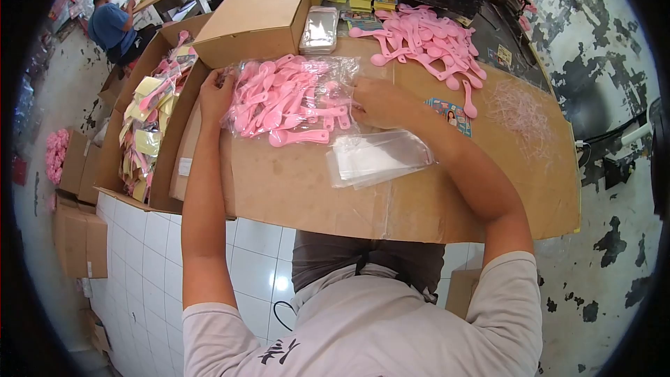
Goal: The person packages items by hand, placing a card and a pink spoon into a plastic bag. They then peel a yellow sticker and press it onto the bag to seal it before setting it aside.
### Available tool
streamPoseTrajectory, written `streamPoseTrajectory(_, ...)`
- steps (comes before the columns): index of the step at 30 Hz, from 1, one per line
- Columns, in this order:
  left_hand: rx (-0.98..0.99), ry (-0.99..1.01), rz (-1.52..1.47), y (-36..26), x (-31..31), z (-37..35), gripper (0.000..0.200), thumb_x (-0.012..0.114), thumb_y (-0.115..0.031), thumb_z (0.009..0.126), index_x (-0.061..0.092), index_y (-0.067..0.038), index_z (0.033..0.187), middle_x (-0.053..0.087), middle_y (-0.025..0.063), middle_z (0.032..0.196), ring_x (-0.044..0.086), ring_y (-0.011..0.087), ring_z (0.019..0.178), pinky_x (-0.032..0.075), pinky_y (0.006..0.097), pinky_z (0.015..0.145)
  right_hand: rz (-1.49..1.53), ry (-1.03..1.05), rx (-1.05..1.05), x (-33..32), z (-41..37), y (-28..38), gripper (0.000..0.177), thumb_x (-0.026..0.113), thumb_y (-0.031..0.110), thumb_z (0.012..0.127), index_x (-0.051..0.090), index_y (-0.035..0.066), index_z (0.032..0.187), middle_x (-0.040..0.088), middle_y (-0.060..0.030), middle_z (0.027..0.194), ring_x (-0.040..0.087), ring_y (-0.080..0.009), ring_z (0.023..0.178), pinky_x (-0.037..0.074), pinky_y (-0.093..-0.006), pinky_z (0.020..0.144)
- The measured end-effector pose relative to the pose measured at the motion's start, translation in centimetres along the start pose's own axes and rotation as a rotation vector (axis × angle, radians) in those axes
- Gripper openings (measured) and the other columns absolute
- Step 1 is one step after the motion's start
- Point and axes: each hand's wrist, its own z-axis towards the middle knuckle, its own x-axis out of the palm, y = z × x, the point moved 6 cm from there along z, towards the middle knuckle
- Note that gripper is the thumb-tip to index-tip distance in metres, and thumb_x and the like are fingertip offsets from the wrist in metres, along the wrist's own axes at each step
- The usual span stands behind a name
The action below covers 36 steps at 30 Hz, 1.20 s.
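Note:
A clear plastic bag full of pink plastic spoons lies flat on the cardboard-covered table. My left hand grips its left edge, with the fingers curled at the upper corner. At the right edge, my right hand is closed on the plastic; its fingertips are partly hidden. One pink spoon lies along the bag's lower edge. Just below my right hand is a stack of flat clear plastic sleeves. A printed card rests beside my right forearm.
A pile of loose pink spoons lies at the back right, near a tangle of thin clear strands. On the left stands an open carton of packed spoons, beside a closed box. A person sits far left.

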Motion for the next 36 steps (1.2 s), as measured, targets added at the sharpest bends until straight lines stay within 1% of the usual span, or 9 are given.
streamPoseTrajectory(9,0.039,0.021,0.109,-0.8,-0.1,-0.1,0.031,0.070,-0.022,0.097,0.070,0.005,0.113,0.074,0.0080,0.097,0.066,0.0117,0.088,0.052,0.0270,0.078,-0.170,-0.236,-0.179,-1.5,0.3,0.7,0.016,0.064,0.011,0.084,0.065,-0.002,0.094,0.063,-0.0197,0.094,0.063,-0.0381,0.100,0.050,-0.0523,0.083)
streamPoseTrajectory(12,0.040,0.021,0.126,-1.4,-0.2,-0.3,0.031,0.070,-0.022,0.097,0.070,0.005,0.113,0.074,0.0084,0.097,0.066,0.0119,0.088,0.052,0.0270,0.078,-0.058,0.063,0.088,-1.5,0.3,2.5,0.021,0.065,0.017,0.086,0.067,-0.004,0.089,0.066,-0.0193,0.095,0.065,-0.0366,0.101,0.051,-0.0496,0.090)
streamPoseTrajectory(18,0.025,0.027,0.056,-0.3,0.0,-0.1,0.030,0.071,-0.021,0.095,0.070,0.004,0.112,0.074,0.0086,0.096,0.065,0.0117,0.086,0.052,0.0272,0.078,0.023,-0.131,0.015,-1.5,-0.8,0.2,0.024,0.067,0.024,0.091,0.071,0.001,0.098,0.070,-0.0168,0.099,0.068,-0.0348,0.092,0.054,-0.0457,0.080)
streamPoseTrajectory(21,0.041,0.013,0.059,-0.4,-0.1,0.0,0.030,0.071,-0.021,0.094,0.071,0.003,0.111,0.074,0.0092,0.094,0.066,0.0129,0.084,0.053,0.0292,0.078,0.148,0.068,0.069,-4.1,-2.6,-4.5,0.024,0.070,0.021,0.091,0.069,0.002,0.106,0.067,-0.0193,0.089,0.066,-0.0280,0.080,0.052,-0.0387,0.073)
streamPoseTrajectory(25,0.034,0.017,0.070,-0.4,0.1,0.1,0.031,0.071,-0.023,0.094,0.072,0.003,0.110,0.074,0.0094,0.094,0.066,0.0129,0.084,0.052,0.0293,0.077,0.170,0.101,0.752,-10.0,-6.2,-11.0,0.034,0.077,0.030,0.085,0.071,0.009,0.110,0.069,-0.0120,0.090,0.068,-0.0272,0.085,0.053,-0.0398,0.077)
streamPoseTrajectory(28,0.047,0.004,0.093,-0.8,0.1,-0.2,0.031,0.071,-0.023,0.094,0.071,0.003,0.110,0.074,0.0095,0.093,0.066,0.0130,0.083,0.052,0.0294,0.076,-0.724,-0.623,0.291,-11.6,-7.0,-11.9,0.031,0.077,0.020,0.083,0.071,0.007,0.110,0.069,-0.0124,0.104,0.065,-0.0282,0.098,0.051,-0.0393,0.089)
streamPoseTrajectory(31,0.048,-0.010,0.119,-1.4,-0.1,-0.2,0.031,0.071,-0.023,0.094,0.071,0.003,0.110,0.074,0.0086,0.092,0.066,0.0131,0.082,0.052,0.0294,0.076,-0.063,-0.440,0.197,-9.1,-5.1,-8.9,0.032,0.073,0.014,0.089,0.066,0.004,0.119,0.066,-0.0130,0.118,0.060,-0.0304,0.117,0.045,-0.0435,0.102)
streamPoseTrajectory(33,0.043,-0.016,0.095,-1.3,-0.1,-0.3,0.030,0.071,-0.023,0.094,0.071,0.004,0.109,0.074,0.0076,0.091,0.066,0.0126,0.081,0.052,0.0289,0.076,0.111,-0.173,-0.084,-4.5,-2.8,-6.1,0.037,0.067,0.006,0.090,0.064,0.006,0.126,0.065,-0.0129,0.123,0.059,-0.0331,0.118,0.046,-0.0442,0.103)
streamPoseTrajectory(36,0.030,-0.025,0.024,-0.8,-0.1,-0.2,0.029,0.071,-0.022,0.096,0.071,0.004,0.108,0.074,0.0061,0.090,0.065,0.0110,0.080,0.052,0.0270,0.074,0.044,-0.140,-0.216,-1.3,-1.2,-0.2,0.034,0.064,0.003,0.087,0.066,0.005,0.121,0.065,-0.0131,0.122,0.058,-0.0341,0.119,0.047,-0.0427,0.104)
